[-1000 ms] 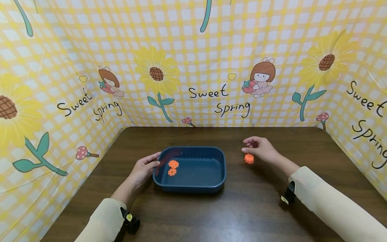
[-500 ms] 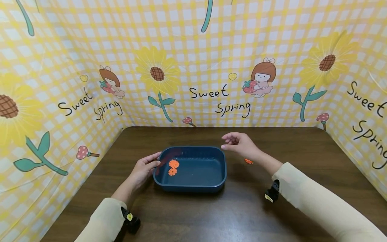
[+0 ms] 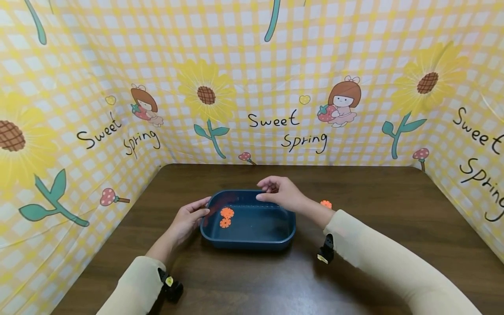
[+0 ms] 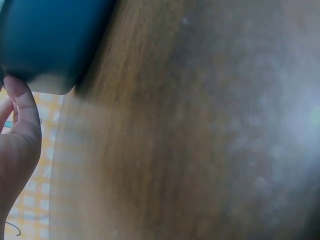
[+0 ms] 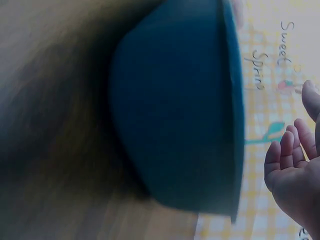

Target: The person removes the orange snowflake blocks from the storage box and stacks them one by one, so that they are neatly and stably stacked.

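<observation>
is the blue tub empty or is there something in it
Not empty: the head view shows orange pieces on the floor of the blue tub, near its left end.

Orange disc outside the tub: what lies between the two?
In the head view, the right forearm crosses between orange disc and tub, above the wood-grain table.

Black script lettering (image 3: 274, 120) on the yellow-checked cloth (image 3: 271, 78) reads "Sweet Spring" at left, centre and right in the head view; the right wrist view shows the same words turned sideways.
</observation>
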Demonstrator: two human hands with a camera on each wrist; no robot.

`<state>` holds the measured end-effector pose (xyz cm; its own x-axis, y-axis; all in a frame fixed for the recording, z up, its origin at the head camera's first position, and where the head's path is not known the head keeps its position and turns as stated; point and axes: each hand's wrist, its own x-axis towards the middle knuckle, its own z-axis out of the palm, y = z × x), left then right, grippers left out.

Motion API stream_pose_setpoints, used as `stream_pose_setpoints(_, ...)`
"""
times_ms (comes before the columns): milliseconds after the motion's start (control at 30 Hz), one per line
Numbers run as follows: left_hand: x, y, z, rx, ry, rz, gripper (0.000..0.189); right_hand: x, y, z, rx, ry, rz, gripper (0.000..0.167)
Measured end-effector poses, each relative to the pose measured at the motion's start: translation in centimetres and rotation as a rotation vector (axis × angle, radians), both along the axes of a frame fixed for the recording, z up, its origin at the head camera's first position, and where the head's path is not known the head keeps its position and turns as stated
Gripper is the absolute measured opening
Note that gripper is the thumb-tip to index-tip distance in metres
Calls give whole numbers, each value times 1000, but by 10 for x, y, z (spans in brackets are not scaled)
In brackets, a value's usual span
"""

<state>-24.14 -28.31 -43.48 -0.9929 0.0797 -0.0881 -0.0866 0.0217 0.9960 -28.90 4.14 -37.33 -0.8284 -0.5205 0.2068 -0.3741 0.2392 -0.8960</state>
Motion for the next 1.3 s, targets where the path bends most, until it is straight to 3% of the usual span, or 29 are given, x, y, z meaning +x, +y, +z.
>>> stream_pose_setpoints(367, 0, 0, 0, 16, 2, 8, 50, 5, -44, -9, 21, -19, 76, 34)
stream_pose_setpoints(700, 0, 0, 0, 21, 8, -2, 51, 3, -77, -18, 54, -35, 67, 36)
stream_pose_setpoints(1300, -1, -1, 0, 35, 13, -11, 52, 4, -109, -37, 100, -181, 47, 33)
